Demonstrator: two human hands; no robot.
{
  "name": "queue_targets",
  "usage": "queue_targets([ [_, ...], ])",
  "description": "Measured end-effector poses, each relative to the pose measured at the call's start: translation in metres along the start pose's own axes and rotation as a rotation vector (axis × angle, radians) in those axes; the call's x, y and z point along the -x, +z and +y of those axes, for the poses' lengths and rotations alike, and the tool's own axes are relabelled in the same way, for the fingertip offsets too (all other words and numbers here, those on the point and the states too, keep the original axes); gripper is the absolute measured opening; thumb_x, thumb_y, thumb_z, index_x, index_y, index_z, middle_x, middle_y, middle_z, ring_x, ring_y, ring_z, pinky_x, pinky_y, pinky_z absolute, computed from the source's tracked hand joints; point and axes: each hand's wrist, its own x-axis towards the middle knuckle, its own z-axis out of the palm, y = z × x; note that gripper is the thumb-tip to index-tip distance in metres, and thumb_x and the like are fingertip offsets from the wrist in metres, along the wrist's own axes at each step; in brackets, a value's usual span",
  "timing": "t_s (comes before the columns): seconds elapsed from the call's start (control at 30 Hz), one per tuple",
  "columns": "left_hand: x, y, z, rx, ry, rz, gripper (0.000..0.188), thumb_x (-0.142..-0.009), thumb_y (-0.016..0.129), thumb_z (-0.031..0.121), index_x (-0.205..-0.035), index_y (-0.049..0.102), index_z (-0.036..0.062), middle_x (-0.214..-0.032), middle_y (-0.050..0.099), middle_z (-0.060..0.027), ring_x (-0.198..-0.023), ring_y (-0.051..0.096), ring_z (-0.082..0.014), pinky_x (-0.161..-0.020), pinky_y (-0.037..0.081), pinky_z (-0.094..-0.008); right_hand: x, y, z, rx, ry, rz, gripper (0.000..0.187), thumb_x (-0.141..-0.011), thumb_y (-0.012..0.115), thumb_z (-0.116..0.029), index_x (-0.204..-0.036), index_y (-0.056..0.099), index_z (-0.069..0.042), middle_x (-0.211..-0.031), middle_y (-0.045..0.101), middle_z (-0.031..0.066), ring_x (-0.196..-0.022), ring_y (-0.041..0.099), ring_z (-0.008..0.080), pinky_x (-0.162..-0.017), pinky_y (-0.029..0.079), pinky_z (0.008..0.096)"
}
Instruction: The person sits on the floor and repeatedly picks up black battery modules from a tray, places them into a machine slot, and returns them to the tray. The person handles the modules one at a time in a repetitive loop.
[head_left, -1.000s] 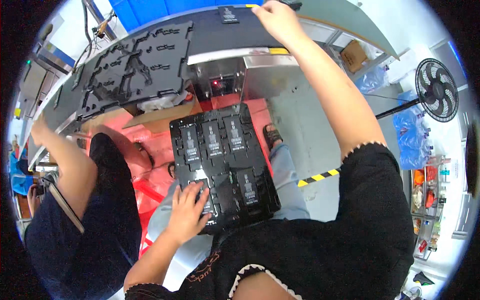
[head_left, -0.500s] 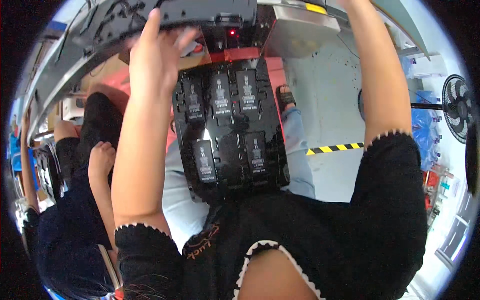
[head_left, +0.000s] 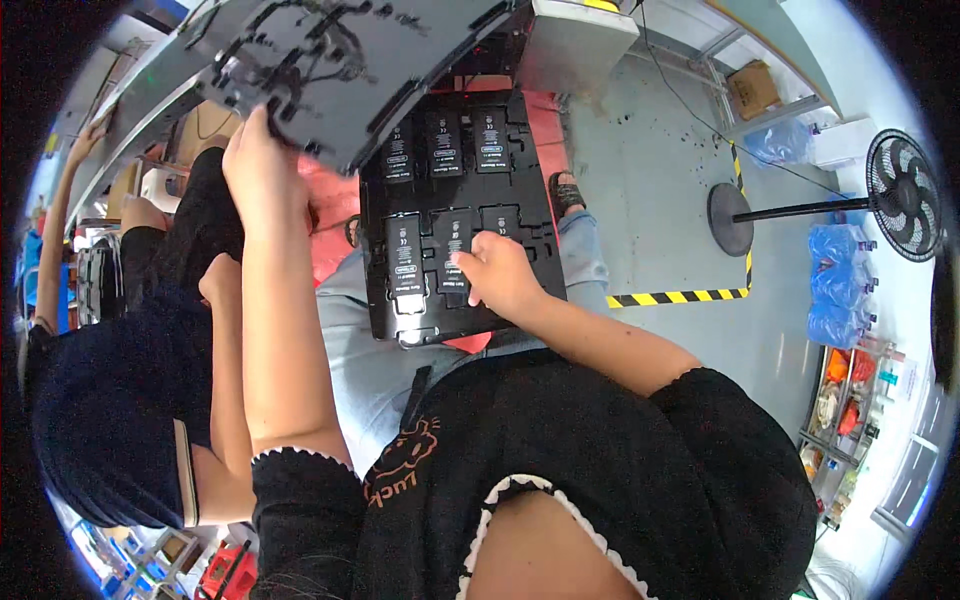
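Note:
A black plastic tray (head_left: 385,320) lies across my lap, with flat black batteries in its recesses in two rows. My right hand (head_left: 500,275) is closed on the lower-middle battery (head_left: 453,235), thumb and fingers at its right edge and lower half. Beside it sit a left battery (head_left: 404,250) and a right battery (head_left: 497,218), the latter partly covered by my fingers. My left hand (head_left: 262,170) grips the near left edge of a second black tray (head_left: 370,75), which is tilted above the first one's far side. The fingers beneath that tray are hidden.
A metal box (head_left: 575,50) stands beyond the trays. At my left sits a co-worker in dark clothes (head_left: 130,400). A standing fan (head_left: 900,195) and blue-wrapped water bottles (head_left: 838,285) are at the right, past striped floor tape (head_left: 680,297).
My right hand has come down from the upper right to the lap tray, where a battery now fills the bare lower-middle recess. My left hand has taken hold of the second tray, which is tilted more.

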Motion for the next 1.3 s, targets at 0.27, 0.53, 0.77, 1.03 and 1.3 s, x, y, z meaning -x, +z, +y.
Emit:
queue_targets([
  [0.27,0.083,-0.073,0.002,0.341,-0.323,0.196,0.032,-0.097,0.054,0.017,-0.117,0.061,-0.0063,-0.113,0.064,-0.0093,-0.104,0.060,-0.0169,-0.093,0.044,-0.0299,-0.006,-0.016,-0.014,0.788,-0.239,0.021,0.046,-0.089,0.060,-0.040,-0.071,0.065,0.002,-0.081,0.067,0.0254,-0.082,0.067,0.0406,-0.073,0.054,0.0482],
  [0.53,0.124,-0.110,0.016,0.378,-0.346,-0.015,0.033,-0.096,0.055,0.022,-0.116,0.059,-0.0041,-0.113,0.062,-0.0081,-0.103,0.057,-0.0152,-0.092,0.043,-0.0287,-0.011,-0.031,0.018,0.231,-0.729,0.352,0.037,-0.092,0.055,-0.037,-0.096,0.061,-0.001,-0.087,0.063,0.0222,-0.077,0.061,0.0437,-0.073,0.050,0.0490],
  [0.77,0.140,-0.088,-0.052,-0.285,-0.173,-0.274,0.042,-0.096,0.055,0.022,-0.127,0.057,-0.0053,-0.122,0.063,-0.0161,-0.111,0.058,-0.0236,-0.099,0.041,-0.0324,-0.004,-0.076,-0.001,-0.569,-0.043,-0.016,0.055,-0.093,0.053,-0.058,-0.092,0.060,-0.003,-0.075,0.061,0.0072,-0.062,0.059,0.0161,-0.056,0.045,0.0286],
  [1.03,0.155,-0.021,-0.119,-0.211,-0.315,-0.391,0.049,-0.098,0.050,0.028,-0.136,0.048,-0.0033,-0.119,0.061,-0.0204,-0.115,0.055,-0.0305,-0.101,0.039,-0.0371,-0.040,-0.081,0.076,0.380,-0.180,0.569,0.080,-0.078,0.072,-0.052,-0.128,0.048,0.005,-0.114,0.060,0.0300,-0.108,0.059,0.0419,-0.094,0.046,0.0444],
  [1.3,0.160,-0.021,-0.103,-0.003,-0.612,-0.529,0.049,-0.101,0.044,0.026,-0.139,0.043,-0.0042,-0.131,0.056,-0.0180,-0.120,0.052,-0.0256,-0.102,0.038,-0.0325,-0.080,-0.090,0.100,-0.110,0.032,0.175,0.064,-0.089,0.061,-0.048,-0.111,0.060,0.011,-0.104,0.067,0.0225,-0.095,0.065,0.0295,-0.085,0.049,0.0381],
])
